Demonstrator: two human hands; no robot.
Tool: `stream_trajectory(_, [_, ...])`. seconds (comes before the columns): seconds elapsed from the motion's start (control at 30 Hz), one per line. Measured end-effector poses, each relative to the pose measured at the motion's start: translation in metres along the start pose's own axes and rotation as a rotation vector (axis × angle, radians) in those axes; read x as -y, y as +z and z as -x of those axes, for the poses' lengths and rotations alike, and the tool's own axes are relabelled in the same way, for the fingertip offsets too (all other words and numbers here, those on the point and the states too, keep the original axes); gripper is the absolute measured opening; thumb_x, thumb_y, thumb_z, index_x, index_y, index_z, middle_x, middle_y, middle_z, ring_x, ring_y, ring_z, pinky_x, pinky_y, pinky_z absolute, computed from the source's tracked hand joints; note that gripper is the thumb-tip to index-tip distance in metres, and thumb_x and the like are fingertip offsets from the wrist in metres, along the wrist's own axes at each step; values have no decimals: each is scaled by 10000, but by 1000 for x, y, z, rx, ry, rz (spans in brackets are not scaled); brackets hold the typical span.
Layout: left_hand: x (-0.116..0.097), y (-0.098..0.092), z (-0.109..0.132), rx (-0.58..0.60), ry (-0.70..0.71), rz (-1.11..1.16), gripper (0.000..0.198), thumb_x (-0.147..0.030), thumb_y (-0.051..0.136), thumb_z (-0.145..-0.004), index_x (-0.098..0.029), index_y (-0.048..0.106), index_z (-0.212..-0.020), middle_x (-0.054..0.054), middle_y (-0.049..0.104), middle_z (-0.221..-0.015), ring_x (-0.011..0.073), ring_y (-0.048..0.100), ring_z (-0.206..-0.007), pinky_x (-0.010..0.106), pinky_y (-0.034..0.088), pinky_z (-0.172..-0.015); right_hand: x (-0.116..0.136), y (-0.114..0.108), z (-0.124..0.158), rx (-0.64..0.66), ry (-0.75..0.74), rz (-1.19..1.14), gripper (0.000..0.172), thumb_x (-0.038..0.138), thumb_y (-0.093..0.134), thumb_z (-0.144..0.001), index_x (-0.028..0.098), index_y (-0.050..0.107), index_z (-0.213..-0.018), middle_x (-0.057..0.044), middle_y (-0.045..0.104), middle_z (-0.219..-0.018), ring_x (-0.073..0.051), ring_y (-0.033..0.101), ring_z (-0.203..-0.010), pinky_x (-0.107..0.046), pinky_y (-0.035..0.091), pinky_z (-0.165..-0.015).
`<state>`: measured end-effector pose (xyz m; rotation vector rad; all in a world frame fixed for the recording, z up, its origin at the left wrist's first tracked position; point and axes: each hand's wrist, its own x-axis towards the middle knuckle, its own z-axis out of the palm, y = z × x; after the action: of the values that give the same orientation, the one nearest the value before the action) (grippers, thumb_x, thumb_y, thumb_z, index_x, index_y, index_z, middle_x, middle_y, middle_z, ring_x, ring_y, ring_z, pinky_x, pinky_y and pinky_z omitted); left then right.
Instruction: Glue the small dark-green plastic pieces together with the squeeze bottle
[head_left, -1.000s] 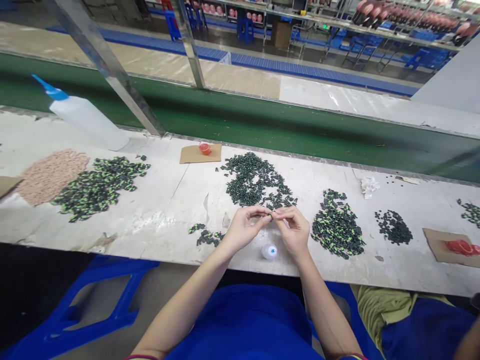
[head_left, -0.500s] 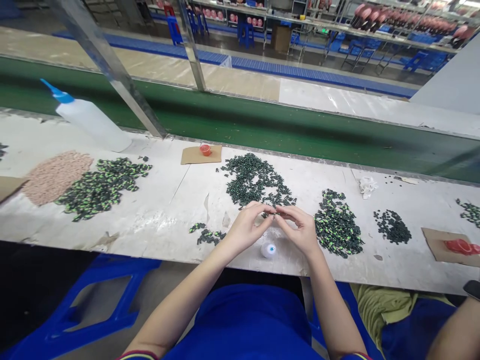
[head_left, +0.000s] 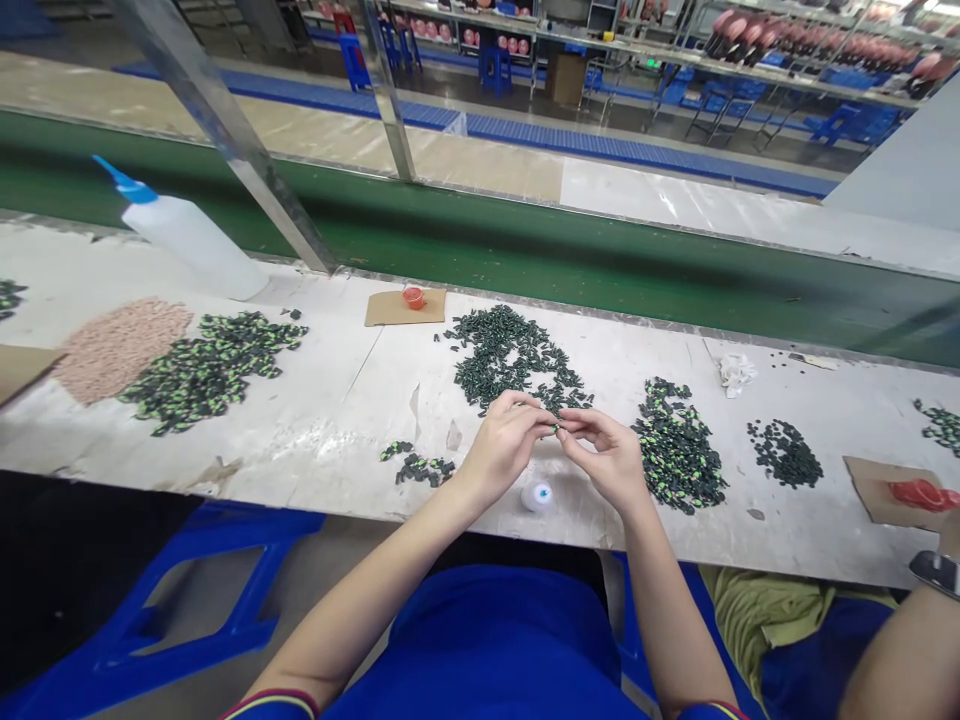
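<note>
My left hand (head_left: pixel 510 440) and my right hand (head_left: pixel 604 455) meet fingertip to fingertip over the table, both closed in a pinch. Between them is a small dark piece with a green spot (head_left: pixel 556 428), mostly covered by the fingers. Just beyond lies a heap of small dark green pieces (head_left: pixel 495 365). To the right of my right hand is a pile of black-and-green pieces (head_left: pixel 679 450). A few similar pieces (head_left: pixel 420 468) lie left of my left wrist. A small white bottle with a blue tip (head_left: pixel 536 496) stands below my hands.
A large white squeeze bottle (head_left: pixel 199 245), a pink heap (head_left: pixel 124 350) and another black-and-green pile (head_left: pixel 214 370) occupy the left. A red cup (head_left: pixel 413 297) sits on cardboard (head_left: pixel 382 310). Black discs (head_left: pixel 784 452) and a co-worker's arm (head_left: pixel 907 640) are at right. A metal post (head_left: pixel 247 150) slants behind.
My fingers have shifted around the small piece, and its green spot now shows. My right hand has moved slightly right. The co-worker's arm at the right edge has moved farther up into view.
</note>
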<state>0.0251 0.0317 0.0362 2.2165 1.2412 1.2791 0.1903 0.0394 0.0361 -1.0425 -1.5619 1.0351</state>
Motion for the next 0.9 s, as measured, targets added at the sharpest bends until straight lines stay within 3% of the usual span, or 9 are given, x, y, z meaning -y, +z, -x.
stream_trajectory(0.17, [0, 3, 0, -134, 144, -81, 187, -54, 487, -881, -160, 637, -916, 46, 689, -765, 224, 531, -913, 364, 488, -765, 0, 7, 0, -69, -96, -34, 135, 226, 686, -735, 209, 666, -867, -22, 685, -802, -137, 650, -693, -273, 579, -673])
stream_trajectory(0.3, [-3, 2, -3, -132, 203, -151, 211, -19, 481, -867, -152, 633, -930, 48, 701, -803, 227, 529, -941, 388, 458, -812, 0, 8, -1, -111, -162, -23, 116, 202, 671, -738, 218, 640, -849, -12, 657, -771, -127, 620, -662, -254, 557, -630])
stream_trajectory(0.53, [-5, 1, -7, -141, 242, -174, 165, -38, 514, -867, -151, 633, -890, 28, 694, -754, 216, 550, -912, 372, 406, -819, -5, 0, -3, -76, -197, 15, 180, 164, 644, -737, 222, 644, -907, -7, 656, -796, -127, 637, -672, -256, 560, -632])
stream_trajectory(0.77, [-1, 14, -7, -41, 136, -118, 161, -125, 509, -896, -173, 635, -985, 48, 723, -894, 247, 545, -1033, 427, 425, -904, -4, -13, -2, -26, -178, 237, 207, 190, 607, -780, 212, 671, -976, -33, 671, -835, -149, 648, -711, -299, 569, -674])
stream_trajectory(0.9, [16, -6, -10, 8, -71, -121, 279, -169, 515, -895, -184, 581, -1166, 79, 684, -1101, 258, 512, -1151, 469, 435, -971, -3, -45, -3, -168, -155, 448, 182, 250, 596, -799, 205, 678, -956, -39, 683, -812, -163, 650, -677, -325, 565, -664])
